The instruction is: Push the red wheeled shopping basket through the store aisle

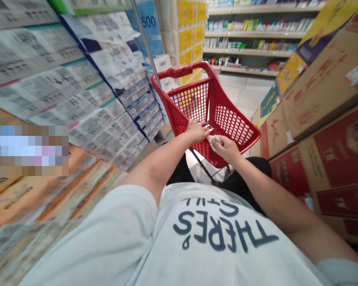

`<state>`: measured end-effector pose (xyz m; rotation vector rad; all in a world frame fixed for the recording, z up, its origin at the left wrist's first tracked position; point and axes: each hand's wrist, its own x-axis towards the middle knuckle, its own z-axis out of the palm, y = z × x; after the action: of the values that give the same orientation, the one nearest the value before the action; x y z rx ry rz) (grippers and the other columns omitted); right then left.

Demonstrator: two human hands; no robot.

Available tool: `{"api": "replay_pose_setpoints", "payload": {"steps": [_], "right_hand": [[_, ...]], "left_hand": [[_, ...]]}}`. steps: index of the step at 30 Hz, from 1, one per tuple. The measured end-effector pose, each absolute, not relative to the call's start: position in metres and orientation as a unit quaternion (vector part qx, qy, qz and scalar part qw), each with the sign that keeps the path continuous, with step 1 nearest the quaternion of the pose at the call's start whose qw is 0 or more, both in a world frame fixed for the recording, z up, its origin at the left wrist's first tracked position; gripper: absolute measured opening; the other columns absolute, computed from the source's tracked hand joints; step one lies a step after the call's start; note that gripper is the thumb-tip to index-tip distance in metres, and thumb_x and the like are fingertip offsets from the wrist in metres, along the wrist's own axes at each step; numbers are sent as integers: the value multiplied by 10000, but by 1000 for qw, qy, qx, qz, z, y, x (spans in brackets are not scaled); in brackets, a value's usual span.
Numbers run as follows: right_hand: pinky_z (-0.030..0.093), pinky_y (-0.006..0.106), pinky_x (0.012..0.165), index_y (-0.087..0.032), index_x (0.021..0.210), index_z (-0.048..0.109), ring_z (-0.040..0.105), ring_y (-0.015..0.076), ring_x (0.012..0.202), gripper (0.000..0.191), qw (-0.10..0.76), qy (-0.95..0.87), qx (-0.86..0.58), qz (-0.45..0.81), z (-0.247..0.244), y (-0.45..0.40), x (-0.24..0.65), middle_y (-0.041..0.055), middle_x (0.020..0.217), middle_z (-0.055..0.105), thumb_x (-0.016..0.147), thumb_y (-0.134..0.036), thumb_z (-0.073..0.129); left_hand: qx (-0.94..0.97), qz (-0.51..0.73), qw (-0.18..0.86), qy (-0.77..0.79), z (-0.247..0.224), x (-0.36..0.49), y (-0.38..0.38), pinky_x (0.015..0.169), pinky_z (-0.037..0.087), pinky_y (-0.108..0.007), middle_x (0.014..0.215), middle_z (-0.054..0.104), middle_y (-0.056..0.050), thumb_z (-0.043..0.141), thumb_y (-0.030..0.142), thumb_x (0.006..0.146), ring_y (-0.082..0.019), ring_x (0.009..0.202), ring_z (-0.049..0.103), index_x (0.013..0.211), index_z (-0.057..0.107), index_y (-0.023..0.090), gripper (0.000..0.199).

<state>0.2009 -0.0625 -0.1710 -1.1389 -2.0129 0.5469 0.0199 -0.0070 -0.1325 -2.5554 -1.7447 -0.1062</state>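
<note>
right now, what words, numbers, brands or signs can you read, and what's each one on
"THERE'S STILL": shirt, upside down in this view
"500": blue box
"TB": red-and-brown carton
Too small or blurred to read: white packs, yellow boxes, shelf goods, and the rest.

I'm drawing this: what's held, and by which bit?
The right hand holds a crumpled cloth, apparently by its right side; the open left hand holds nothing.

Beyond the right hand (227,149), stocked shelves (256,35) rise over pale floor tiles (241,94); cartons (319,93) stack to its right, white packs (62,89) left.
</note>
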Motion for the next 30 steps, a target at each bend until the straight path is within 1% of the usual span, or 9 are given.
{"api": "replay_pose_setpoints", "payload": {"steps": [3,7,12,14,16,17,21,26,30], "right_hand": [[462,310,821,-208,1149,651,610,202,901,356,359,-832,-388,172,-169,-68,198,70,1009,643,899,-438,544],[463,312,749,-177,1001,685,612,202,802,311,352,-802,-467,125,-171,-67,198,70,867,654,950,-367,443],[446,303,773,-166,1095,632,600,218,900,296,348,-840,-411,74,-171,-62,203,102,986,655,917,-357,493],[432,286,692,-171,974,651,600,194,769,271,344,-812,-461,96,-170,-58,205,68,849,659,926,-368,471],[402,276,613,-178,839,643,561,169,622,306,336,-777,-520,112,-168,-56,207,30,691,622,940,-379,434],[397,275,605,-180,824,638,552,165,605,315,334,-774,-527,109,-168,-56,208,28,677,616,941,-384,428],[431,287,721,-172,1000,634,599,199,797,288,345,-829,-436,62,-171,-59,208,91,907,661,920,-401,478],[439,283,663,-173,936,647,600,192,713,332,361,-762,-533,77,-173,-57,210,69,805,670,948,-412,416],[480,318,801,-175,1107,635,629,228,924,335,346,-827,-442,33,-175,-59,208,116,1013,684,948,-388,431]], "left_hand": [[-829,-38,37,-557,-134,18,-11,1076,179,-518,1393,500,12,301,460,953,-305,1272,345,1115,695,333,444],[-831,-43,53,-552,-134,20,-12,1079,174,-518,1378,510,3,290,436,963,-299,1261,356,1119,695,320,449],[-825,-44,56,-560,-138,26,-3,1066,195,-527,1367,521,-18,287,445,960,-309,1250,362,1120,700,309,464],[-822,-53,56,-565,-141,28,1,1061,202,-524,1366,523,-18,283,446,958,-310,1242,369,1117,702,308,469],[-820,-62,55,-567,-143,29,3,1058,206,-520,1363,527,-17,281,454,955,-310,1233,376,1124,699,311,472],[-819,-65,55,-568,-143,29,3,1058,205,-519,1358,531,-18,278,457,955,-311,1230,378,1127,696,312,475],[-819,-64,57,-568,-141,31,2,1068,190,-510,1341,544,-29,291,439,951,-306,1226,383,1098,708,300,464],[-816,-67,56,-571,-141,32,0,1073,186,-514,1313,560,-26,295,432,950,-299,1217,396,1064,719,312,455],[-816,-80,59,-569,-143,31,0,1078,172,-531,1365,526,-13,303,431,942,-319,1265,359,1101,702,327,442]]}}
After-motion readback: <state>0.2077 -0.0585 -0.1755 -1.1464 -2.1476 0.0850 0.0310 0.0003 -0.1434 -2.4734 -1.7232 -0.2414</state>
